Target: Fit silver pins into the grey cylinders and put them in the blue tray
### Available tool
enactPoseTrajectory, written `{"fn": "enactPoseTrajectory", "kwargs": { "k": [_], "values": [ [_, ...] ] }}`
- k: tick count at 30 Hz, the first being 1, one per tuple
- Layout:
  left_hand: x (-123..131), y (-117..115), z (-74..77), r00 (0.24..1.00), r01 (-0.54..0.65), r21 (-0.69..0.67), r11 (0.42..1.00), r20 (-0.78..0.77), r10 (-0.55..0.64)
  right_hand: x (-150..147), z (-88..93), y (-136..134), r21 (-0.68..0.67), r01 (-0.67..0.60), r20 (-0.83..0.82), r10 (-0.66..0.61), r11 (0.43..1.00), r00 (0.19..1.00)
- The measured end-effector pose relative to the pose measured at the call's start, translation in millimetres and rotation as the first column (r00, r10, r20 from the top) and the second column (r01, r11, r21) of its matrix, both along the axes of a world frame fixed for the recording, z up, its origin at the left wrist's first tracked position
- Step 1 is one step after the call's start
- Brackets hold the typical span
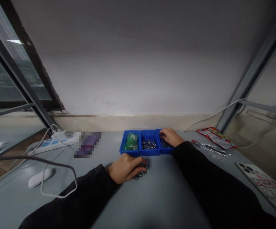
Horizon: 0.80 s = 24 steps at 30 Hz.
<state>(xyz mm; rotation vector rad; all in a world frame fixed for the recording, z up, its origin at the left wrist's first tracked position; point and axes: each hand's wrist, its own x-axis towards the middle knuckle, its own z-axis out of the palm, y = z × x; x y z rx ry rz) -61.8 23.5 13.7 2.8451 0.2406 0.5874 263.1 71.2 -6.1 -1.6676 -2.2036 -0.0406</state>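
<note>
Curling around dark cylinders [142, 172], left hand [125, 167] clasps them under its fingers; right hand [171, 136] in blue bin [165, 151], grip unclear

Nothing here can be read. The red packet [215, 136] carries printing, but it is too blurred to make out. The phone case [264, 184] shows red lettering on white, smeared at the frame's edge. The power strip [49, 144] has markings too small to tell, and the blue trays [149, 153] show no legible label.
</note>
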Motion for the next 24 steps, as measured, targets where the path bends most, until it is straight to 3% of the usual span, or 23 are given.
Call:
{"fn": "enactPoseTrajectory", "kwargs": {
  "k": [9, 24],
  "values": [
    [-0.2, -0.1, 0.3, 1.0, -0.011, 0.023, 1.0, 0.004, 0.011, -3.0, 1.3, -4.3, 0.029, 0.108, 0.059, -0.11, 0.994, 0.992],
    [-0.1, -0.3, 1.9, 1.0, -0.004, 0.017, 1.0, -0.007, 0.004, -5.6, 2.4, -4.6, 0.025, 0.118, 0.05, -0.119, 0.993, 0.992]
  ]
}}
